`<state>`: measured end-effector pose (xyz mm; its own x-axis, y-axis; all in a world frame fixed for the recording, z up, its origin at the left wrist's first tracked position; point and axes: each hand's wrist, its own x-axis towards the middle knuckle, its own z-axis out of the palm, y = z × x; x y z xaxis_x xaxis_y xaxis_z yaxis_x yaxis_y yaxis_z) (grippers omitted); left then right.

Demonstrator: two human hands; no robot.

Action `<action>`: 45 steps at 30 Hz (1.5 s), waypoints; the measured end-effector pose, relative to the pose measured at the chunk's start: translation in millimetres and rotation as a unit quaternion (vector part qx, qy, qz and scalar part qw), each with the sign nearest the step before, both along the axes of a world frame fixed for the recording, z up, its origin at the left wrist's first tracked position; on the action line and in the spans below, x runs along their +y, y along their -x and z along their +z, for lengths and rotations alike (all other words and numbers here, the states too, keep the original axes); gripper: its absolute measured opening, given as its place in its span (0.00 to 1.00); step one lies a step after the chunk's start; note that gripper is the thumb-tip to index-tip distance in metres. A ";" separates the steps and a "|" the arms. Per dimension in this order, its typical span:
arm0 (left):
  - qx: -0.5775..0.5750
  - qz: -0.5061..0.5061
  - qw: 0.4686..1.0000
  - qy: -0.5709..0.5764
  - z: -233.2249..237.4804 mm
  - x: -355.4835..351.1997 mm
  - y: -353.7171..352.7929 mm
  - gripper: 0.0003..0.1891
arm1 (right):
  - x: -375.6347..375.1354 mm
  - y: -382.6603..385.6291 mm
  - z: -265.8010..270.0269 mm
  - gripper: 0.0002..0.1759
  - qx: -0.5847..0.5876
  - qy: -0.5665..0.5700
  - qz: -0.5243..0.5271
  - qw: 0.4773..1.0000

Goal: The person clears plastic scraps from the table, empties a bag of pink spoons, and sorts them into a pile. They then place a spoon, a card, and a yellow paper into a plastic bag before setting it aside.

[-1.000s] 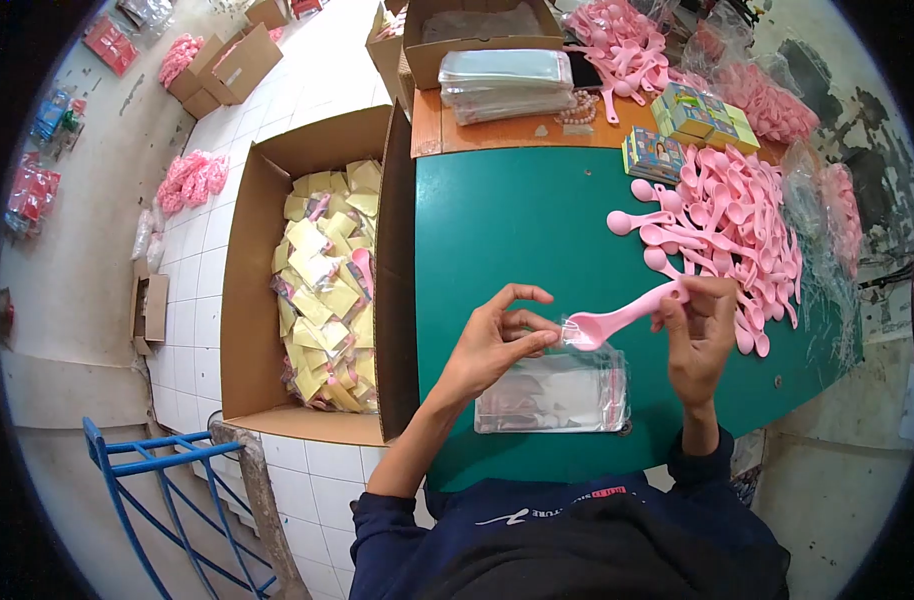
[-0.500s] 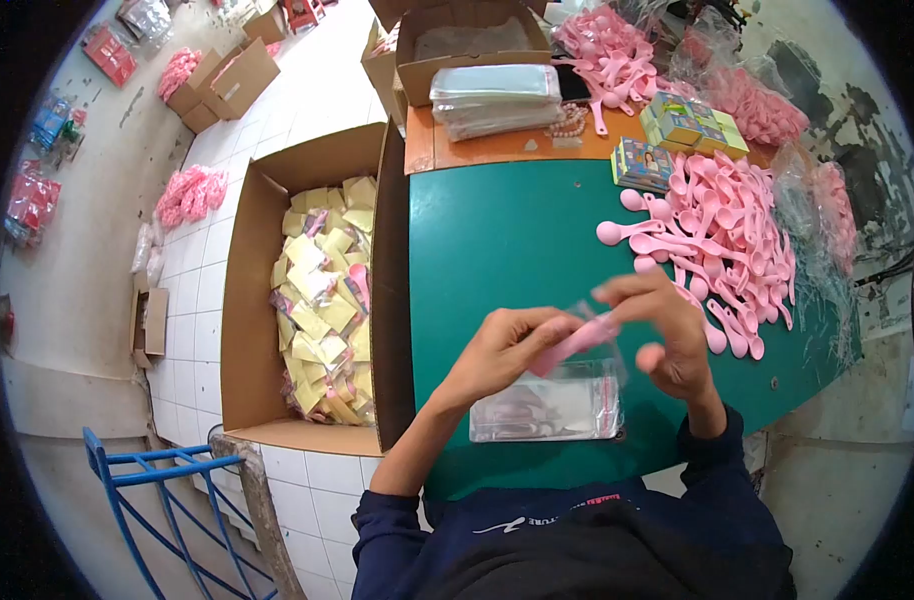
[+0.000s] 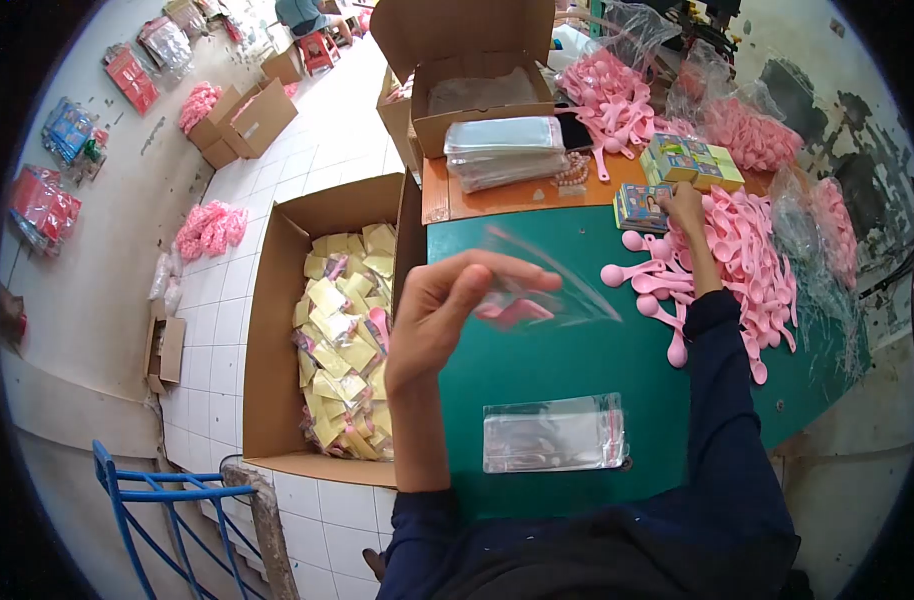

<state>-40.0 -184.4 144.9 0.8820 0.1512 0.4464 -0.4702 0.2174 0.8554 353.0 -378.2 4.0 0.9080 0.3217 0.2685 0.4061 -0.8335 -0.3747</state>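
Note:
My left hand [image 3: 445,308] is raised above the green table [image 3: 537,250] and pinches a clear plastic bag [image 3: 552,290] with a pink spoon [image 3: 515,311] inside it. My right hand [image 3: 683,206] is stretched far out to the stack of small colourful cards [image 3: 641,204] at the table's back edge, fingers resting on it beside the heap of pink spoons [image 3: 752,255]. A stack of empty clear bags [image 3: 554,434] lies flat near the front edge, below both hands.
An open cardboard box [image 3: 277,330] of yellow packed bags stands on the floor left of the table. Behind the green top are bag bundles [image 3: 504,148], coloured boxes [image 3: 697,160], another carton [image 3: 477,90] and more bagged pink spoons [image 3: 607,90]. A blue rack [image 3: 147,490] is lower left.
The spoon went into the bag held by my left hand, which then rose. My right hand let go and reached far out to the card stack. The view tilted upward.

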 end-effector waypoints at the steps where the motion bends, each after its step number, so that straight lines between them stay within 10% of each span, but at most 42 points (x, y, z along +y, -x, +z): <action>1: 0.037 -0.002 0.996 -0.082 6.8 -0.2 0.4 0.19 | -0.5 3.0 -1.6 0.19 -0.034 -0.022 -0.038 0.998; 4: 0.060 -0.017 0.993 -0.105 8.5 -5.8 -7.8 0.17 | -1.8 17.1 4.5 0.16 -0.182 0.051 -0.066 0.980; 7: 0.122 -0.004 0.990 -0.066 -2.6 2.3 -15.2 0.18 | -8.8 25.7 17.2 0.10 -0.157 -0.191 0.147 0.958; 11: 0.193 -0.021 0.976 -0.095 -28.1 13.0 -30.2 0.18 | -3.1 164.9 120.0 0.10 0.149 -0.412 0.270 0.858; 36: 0.229 0.043 0.911 -0.341 -47.1 -13.5 -51.2 0.15 | 19.9 226.0 118.6 0.12 0.112 -0.083 0.459 0.877; 45: 0.224 -0.046 0.924 -0.306 -49.7 27.2 -34.7 0.29 | 18.5 195.5 100.6 0.09 0.394 -0.237 0.418 0.784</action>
